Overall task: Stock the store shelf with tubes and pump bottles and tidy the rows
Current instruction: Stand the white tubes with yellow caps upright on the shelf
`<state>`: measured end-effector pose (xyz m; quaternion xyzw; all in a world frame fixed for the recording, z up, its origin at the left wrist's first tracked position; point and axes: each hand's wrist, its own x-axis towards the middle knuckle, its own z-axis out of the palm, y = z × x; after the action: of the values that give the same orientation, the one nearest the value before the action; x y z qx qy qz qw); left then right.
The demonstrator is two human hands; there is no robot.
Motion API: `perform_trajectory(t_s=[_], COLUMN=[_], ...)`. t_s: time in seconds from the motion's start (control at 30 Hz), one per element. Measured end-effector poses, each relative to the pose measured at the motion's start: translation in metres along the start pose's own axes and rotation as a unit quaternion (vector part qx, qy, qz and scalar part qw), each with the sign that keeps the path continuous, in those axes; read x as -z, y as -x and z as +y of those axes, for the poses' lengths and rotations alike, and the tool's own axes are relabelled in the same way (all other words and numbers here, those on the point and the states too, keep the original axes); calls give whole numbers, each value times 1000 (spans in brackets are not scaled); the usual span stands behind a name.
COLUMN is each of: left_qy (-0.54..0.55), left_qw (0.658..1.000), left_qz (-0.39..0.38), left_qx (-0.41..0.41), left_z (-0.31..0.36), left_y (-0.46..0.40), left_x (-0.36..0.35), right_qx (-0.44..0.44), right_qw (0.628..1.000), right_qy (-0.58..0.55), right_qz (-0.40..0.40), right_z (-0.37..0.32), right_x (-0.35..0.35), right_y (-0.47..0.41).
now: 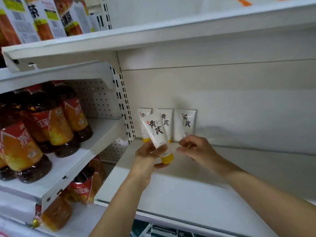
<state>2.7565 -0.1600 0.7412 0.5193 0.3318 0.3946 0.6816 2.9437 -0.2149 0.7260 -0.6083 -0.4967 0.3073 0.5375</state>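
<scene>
Left grip holds tube (cap down, tilted) | right grip loosely curled beside it, apart

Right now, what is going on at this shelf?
A person is stocking a white store shelf with white tubes that have yellow caps. The left hand holds one tube tilted, cap down, in front of the row. Three matching tubes already stand cap down against the back panel at the shelf's left end. The right hand is at the base of the rightmost one, fingers near its cap. The rest of this shelf is bare. Bottled drinks fill the neighbouring bay on the left.
</scene>
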Motion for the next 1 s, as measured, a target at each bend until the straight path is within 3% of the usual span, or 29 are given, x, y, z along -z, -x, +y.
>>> perform_trajectory(t_s=[0.1,0.33,0.47,0.7,1.0], left_qy=[-35,-65,-72,-28,8], left_qw=[999,994,991,994,993], left_qz=[-41,-83,-97,-15,41], left_qx=[-3,24,64,103,107], left_z=[-3,-15,-22,-33,-35], left_y=[-1,-3,-13,-25,-29], left_x=[-14,-56,-76,-92,-94], right_qx=[16,31,9,-14,-13], right_qw=[995,995,996,975,965], right_qy=[32,71,93,149,165], right_qz=[-97,-67,4,165,204], right_z=[-16,-15,3,30,47], right_x=[3,26,42,70,71], right_y=[12,22,19,2,-15])
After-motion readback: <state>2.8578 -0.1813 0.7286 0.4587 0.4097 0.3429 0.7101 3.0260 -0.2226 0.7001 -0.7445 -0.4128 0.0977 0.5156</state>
